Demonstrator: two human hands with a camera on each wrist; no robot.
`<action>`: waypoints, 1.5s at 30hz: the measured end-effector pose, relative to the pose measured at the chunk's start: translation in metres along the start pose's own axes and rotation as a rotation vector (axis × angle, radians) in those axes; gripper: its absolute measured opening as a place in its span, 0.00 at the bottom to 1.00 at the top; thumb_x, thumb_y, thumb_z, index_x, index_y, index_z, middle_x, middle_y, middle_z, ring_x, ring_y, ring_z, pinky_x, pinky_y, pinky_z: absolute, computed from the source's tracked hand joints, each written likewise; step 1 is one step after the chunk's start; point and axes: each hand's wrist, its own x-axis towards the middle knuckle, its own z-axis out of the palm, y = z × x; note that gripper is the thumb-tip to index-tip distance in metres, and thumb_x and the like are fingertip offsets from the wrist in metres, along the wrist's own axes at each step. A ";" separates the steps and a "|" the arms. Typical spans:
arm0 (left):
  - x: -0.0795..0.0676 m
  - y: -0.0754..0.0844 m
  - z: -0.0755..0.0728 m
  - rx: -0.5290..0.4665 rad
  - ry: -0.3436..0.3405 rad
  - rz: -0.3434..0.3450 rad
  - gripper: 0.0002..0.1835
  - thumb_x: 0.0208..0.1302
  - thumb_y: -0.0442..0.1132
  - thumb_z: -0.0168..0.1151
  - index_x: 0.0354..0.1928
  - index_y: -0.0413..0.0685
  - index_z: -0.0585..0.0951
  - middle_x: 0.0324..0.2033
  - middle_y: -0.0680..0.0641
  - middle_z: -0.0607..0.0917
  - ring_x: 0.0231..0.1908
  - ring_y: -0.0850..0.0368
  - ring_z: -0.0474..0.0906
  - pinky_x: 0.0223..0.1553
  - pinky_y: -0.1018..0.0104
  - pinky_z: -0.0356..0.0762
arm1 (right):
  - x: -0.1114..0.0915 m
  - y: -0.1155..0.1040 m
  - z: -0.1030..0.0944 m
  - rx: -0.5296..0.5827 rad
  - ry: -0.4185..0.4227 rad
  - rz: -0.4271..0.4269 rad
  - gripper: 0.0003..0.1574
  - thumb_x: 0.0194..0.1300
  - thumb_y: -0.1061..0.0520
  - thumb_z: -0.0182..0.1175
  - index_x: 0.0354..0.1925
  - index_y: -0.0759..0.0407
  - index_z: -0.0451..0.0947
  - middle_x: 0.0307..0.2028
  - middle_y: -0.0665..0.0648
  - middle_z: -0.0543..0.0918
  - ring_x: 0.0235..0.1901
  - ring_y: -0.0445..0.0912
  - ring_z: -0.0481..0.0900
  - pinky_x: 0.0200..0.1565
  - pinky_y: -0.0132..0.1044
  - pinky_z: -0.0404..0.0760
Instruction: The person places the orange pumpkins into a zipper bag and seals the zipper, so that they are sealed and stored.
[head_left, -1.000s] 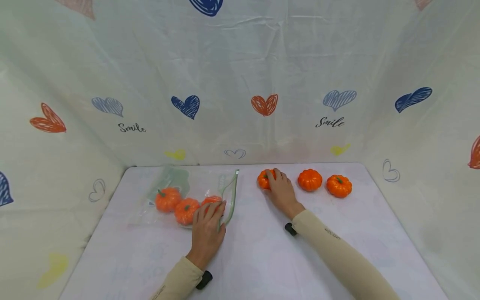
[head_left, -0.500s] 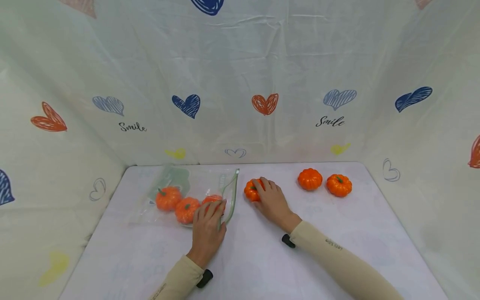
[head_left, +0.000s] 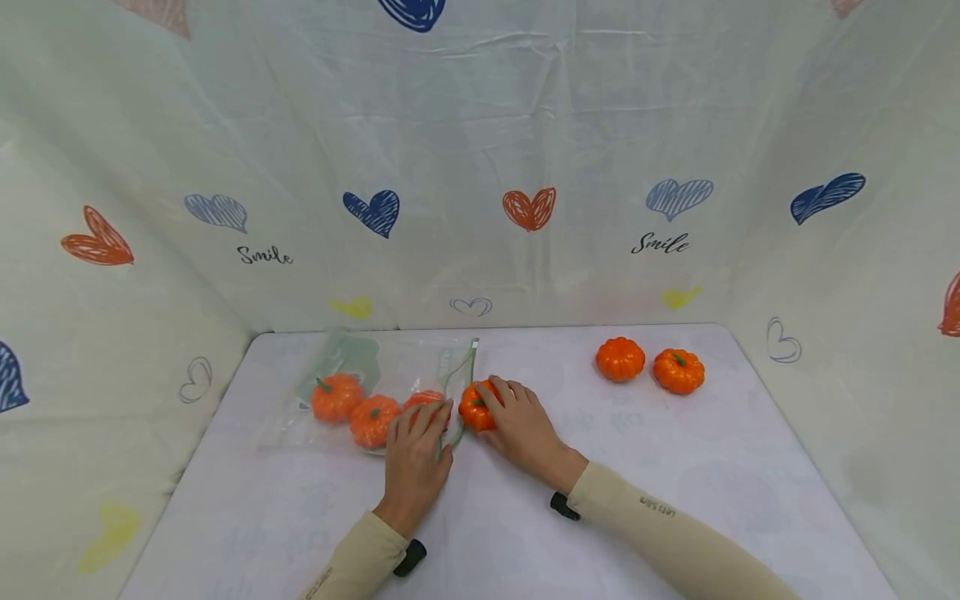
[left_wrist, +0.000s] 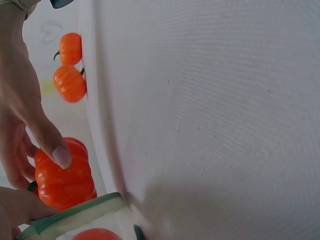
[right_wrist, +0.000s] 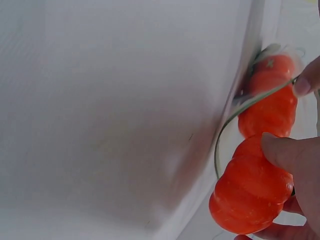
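A clear zip bag (head_left: 408, 354) with a green-edged mouth lies on the left of the table, several parts of it wrinkled. Three small orange pumpkins, among them one with an upright stem (head_left: 337, 397), are inside it. My left hand (head_left: 412, 475) pinches the near side of the bag's mouth, which stands parted in the right wrist view. My right hand (head_left: 528, 433) grips another small pumpkin (head_left: 474, 408) right at that mouth, thumb on one side and fingers on the other. The green rim (right_wrist: 230, 120) curves behind this pumpkin in the right wrist view.
Two more small pumpkins, one round (head_left: 620, 359) and one with a green stem (head_left: 678, 372), sit at the back right of the white table (head_left: 675, 467). A pale curtain (head_left: 450, 150) printed with hearts hangs behind and on both sides.
My right hand has carried its pumpkin left and toward me, from the back middle of the table to the bag's mouth. The left hand and the bag have stayed in place.
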 end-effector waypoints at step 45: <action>0.002 0.002 0.002 0.004 0.002 0.028 0.41 0.37 0.27 0.88 0.61 0.39 0.85 0.55 0.42 0.85 0.56 0.40 0.76 0.57 0.47 0.71 | 0.015 -0.014 0.021 0.030 -0.077 -0.107 0.41 0.69 0.46 0.72 0.72 0.60 0.73 0.72 0.66 0.73 0.67 0.61 0.75 0.64 0.51 0.80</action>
